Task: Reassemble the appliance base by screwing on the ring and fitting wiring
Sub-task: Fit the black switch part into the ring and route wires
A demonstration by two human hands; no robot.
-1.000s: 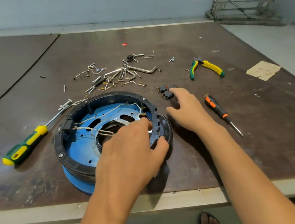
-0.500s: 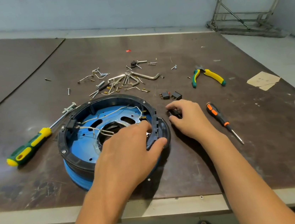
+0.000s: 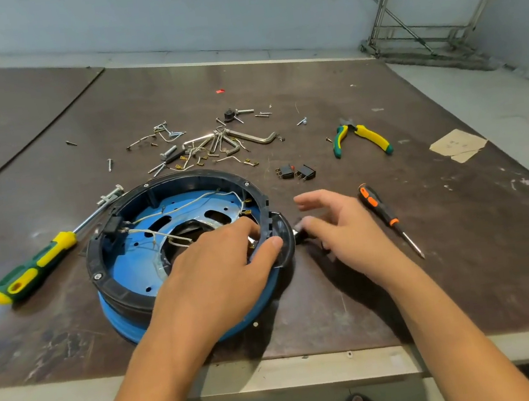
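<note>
The round blue appliance base (image 3: 131, 320) lies on the table with the black ring (image 3: 167, 182) on top of it. Thin white wires (image 3: 183, 205) run across the blue inside. My left hand (image 3: 218, 272) grips the ring's right rim, fingers inside and thumb outside. My right hand (image 3: 343, 227) pinches a small black switch (image 3: 300, 235) right against the black tab on the ring's outer right side. Its index finger is stretched out above.
Two more black switches (image 3: 296, 172) lie beyond the ring. An orange-black screwdriver (image 3: 379, 206) lies right of my right hand, a green-yellow one (image 3: 34, 265) on the left. Loose screws and hex keys (image 3: 209, 143) and pliers (image 3: 361, 133) lie farther back. The table edge (image 3: 277, 372) is near.
My right hand picked one black switch from the group beyond the ring and brought it down to the ring's right side. My left hand stayed on the rim.
</note>
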